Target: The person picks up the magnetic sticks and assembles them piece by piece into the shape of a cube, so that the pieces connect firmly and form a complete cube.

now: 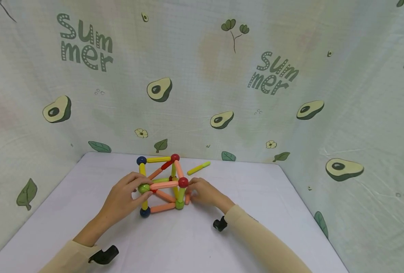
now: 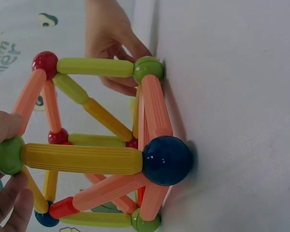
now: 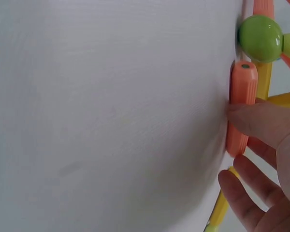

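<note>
A cube-like frame of coloured magnetic sticks and balls (image 1: pixel 164 185) stands on the table. My left hand (image 1: pixel 125 193) holds the green ball (image 2: pixel 8 155) at its near upper left corner, thumb and fingertips on either side. A yellow stick (image 2: pixel 82 158) runs from that ball down to a dark blue ball (image 2: pixel 167 160) on the table. Right of the frame, my right hand (image 1: pixel 207 193) pinches a loose salmon-pink stick (image 3: pixel 243 84), the thumb on its near side. That stick lies close to the lower green ball (image 3: pixel 261 38); whether they touch, I cannot tell.
Behind the right hand, a yellow stick and a lime stick lie end to end (image 1: pixel 198 168) on the table. The white table (image 1: pixel 256 220) is bordered at the back and sides by a printed cloth (image 1: pixel 195 57).
</note>
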Available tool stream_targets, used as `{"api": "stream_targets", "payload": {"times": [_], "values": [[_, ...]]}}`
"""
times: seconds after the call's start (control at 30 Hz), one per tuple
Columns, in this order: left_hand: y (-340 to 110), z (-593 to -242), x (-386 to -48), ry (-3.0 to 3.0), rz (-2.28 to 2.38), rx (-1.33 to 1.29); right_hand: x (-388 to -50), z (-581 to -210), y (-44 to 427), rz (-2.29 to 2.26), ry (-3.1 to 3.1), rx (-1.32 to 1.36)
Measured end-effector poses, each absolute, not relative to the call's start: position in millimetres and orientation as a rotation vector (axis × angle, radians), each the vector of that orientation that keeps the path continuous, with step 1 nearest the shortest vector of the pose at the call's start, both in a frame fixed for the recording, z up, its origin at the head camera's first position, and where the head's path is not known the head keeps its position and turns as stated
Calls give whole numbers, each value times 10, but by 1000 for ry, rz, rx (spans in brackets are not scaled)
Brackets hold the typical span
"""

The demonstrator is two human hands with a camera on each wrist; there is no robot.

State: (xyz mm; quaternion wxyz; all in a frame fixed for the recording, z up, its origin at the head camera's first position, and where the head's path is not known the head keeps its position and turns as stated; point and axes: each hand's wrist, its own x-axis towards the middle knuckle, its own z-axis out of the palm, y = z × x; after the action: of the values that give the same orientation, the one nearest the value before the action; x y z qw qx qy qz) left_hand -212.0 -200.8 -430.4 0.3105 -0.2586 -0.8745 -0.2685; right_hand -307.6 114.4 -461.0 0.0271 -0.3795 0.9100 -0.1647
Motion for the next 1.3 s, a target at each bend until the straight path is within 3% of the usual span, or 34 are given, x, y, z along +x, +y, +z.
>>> {"api": "stream_targets", "payload": {"times": [1.3], "values": [[-2052, -4355, -2111, -2336, -735, -715, -2799, -4530, 1564, -324, 2784, -1133]]}}
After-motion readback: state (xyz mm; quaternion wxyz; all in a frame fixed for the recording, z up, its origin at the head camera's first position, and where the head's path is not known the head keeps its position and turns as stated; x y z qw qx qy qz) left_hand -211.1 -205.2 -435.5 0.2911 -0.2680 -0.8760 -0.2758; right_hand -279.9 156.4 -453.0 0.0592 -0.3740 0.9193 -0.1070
